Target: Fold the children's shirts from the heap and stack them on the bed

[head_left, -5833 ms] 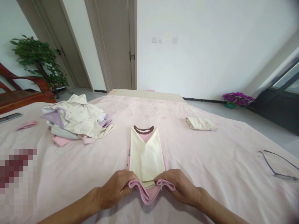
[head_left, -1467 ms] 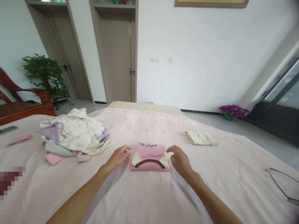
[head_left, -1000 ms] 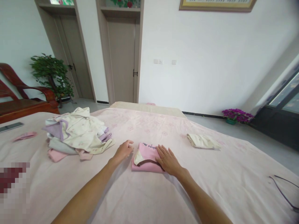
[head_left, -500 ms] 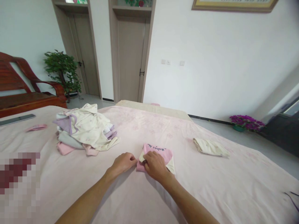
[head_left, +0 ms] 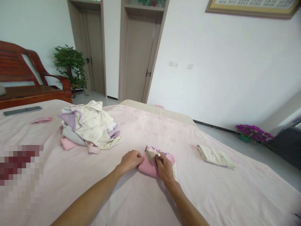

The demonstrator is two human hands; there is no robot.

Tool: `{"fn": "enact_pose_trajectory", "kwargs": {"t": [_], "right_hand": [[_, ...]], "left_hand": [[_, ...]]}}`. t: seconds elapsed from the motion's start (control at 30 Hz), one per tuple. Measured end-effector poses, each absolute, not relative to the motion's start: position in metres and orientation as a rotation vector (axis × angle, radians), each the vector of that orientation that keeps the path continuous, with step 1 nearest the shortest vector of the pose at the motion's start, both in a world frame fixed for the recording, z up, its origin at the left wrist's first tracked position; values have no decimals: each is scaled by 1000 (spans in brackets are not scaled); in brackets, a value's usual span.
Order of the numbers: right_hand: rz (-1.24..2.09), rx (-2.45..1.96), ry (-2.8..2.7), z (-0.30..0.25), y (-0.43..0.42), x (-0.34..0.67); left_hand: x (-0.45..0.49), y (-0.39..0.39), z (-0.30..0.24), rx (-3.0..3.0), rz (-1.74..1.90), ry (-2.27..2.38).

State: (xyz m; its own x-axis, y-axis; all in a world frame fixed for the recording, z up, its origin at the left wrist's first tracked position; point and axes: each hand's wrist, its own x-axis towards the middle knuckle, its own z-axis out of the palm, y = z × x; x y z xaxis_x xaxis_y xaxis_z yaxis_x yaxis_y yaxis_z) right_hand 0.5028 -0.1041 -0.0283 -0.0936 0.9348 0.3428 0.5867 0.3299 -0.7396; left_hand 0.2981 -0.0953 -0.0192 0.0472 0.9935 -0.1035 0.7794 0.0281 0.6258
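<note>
A small folded pink and cream garment (head_left: 149, 167) with dark lettering lies on the pink patterned sheet (head_left: 131, 201) in front of me. My right hand (head_left: 165, 166) is closed in a pinch on a cream flap of it, raised a little above the pink cloth. At the garment's left edge my left hand (head_left: 131, 160) is closed, its thumb and forefinger on the cloth. The right fingers hide part of the lettering.
A loose heap of clothes (head_left: 90, 125) lies to the left, near a small pink cloth item (head_left: 42, 120) and a phone (head_left: 23, 110). A folded cream garment (head_left: 215, 156) lies at right. Beyond are a wooden bench (head_left: 35, 89) and potted plants.
My right hand has lifted the cream flap and turned it back, baring more pink cloth. My left hand has come onto the garment's left edge. The view has shifted slightly.
</note>
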Motion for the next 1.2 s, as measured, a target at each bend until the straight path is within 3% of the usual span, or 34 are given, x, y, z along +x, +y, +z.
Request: {"fn": "enact_pose_trajectory", "kwargs": {"t": [0.23,0.5,0.77,1.03,1.2], "right_hand": [[369,-1047,-2303,-19,-120,506],[534,-935,-2463,-9,-135,528],[398,-1733,-1742,0,-135,591],[1049,-1881,-1499,-15,-138,604],[1214,-1808,-1393,-9,-127,599]], "left_hand": [[302,-83,-21,1827,499,1814],[302,-92,-13,1915,441,1745],[310,-103,-12,1918,407,1731],[310,-89,-21,1882,474,1706],[309,-76,-23,1796,452,1685]]}}
